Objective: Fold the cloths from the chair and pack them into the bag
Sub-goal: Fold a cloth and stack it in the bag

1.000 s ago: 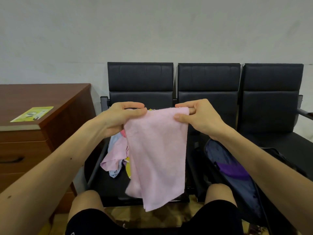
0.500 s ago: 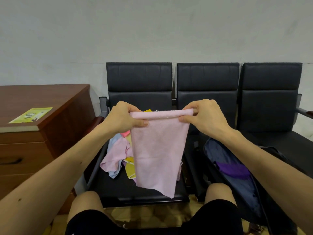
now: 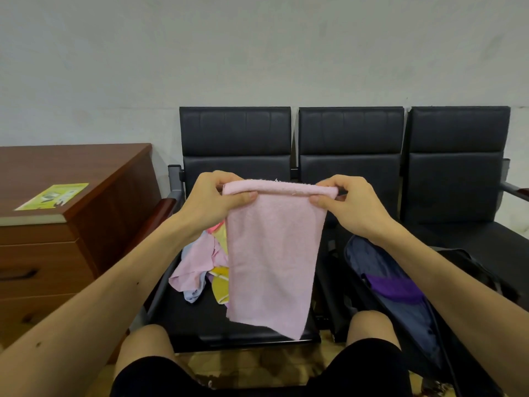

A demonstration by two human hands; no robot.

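Observation:
A pink cloth (image 3: 272, 253) hangs doubled in front of me, its folded top edge stretched level between both hands. My left hand (image 3: 214, 199) pinches the left top corner and my right hand (image 3: 349, 204) pinches the right one. Behind it, on the seat of the left black chair (image 3: 234, 133), lies a loose heap of cloths (image 3: 200, 267) in pink, light blue and yellow. An open dark bag (image 3: 400, 287) with blue lining and a purple piece inside leans on the middle chair, below my right forearm.
A brown wooden cabinet (image 3: 86, 224) with drawers stands at the left, with a green leaflet (image 3: 54, 196) on top. Two more black chairs (image 3: 455, 164) stand to the right against a pale wall. My knees in black shorts are at the bottom.
The cloth has been folded over, so it hangs shorter than a second ago. Both hands have moved slightly apart and pulled the top edge taut and level.

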